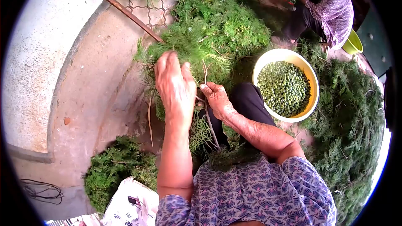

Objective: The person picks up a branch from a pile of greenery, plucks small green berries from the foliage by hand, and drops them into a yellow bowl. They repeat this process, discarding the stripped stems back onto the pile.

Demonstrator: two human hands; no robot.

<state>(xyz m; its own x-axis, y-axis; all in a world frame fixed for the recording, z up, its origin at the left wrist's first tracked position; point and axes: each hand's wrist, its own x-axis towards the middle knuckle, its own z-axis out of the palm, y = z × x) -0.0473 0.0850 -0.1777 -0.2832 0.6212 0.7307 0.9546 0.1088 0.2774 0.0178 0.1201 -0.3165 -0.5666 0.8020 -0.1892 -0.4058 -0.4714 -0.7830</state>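
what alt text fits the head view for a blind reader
The left hand grips a feathery green branch while the right hand pinches its thin stem. A yellow bowl of small green berries sits to the right, another person beyond.

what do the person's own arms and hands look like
The left hand and right hand are bare: no gloves, no rings or watch showing. The forearms are bare too. Short sleeves of a blue-purple blouse with a small pale print end near the elbows.
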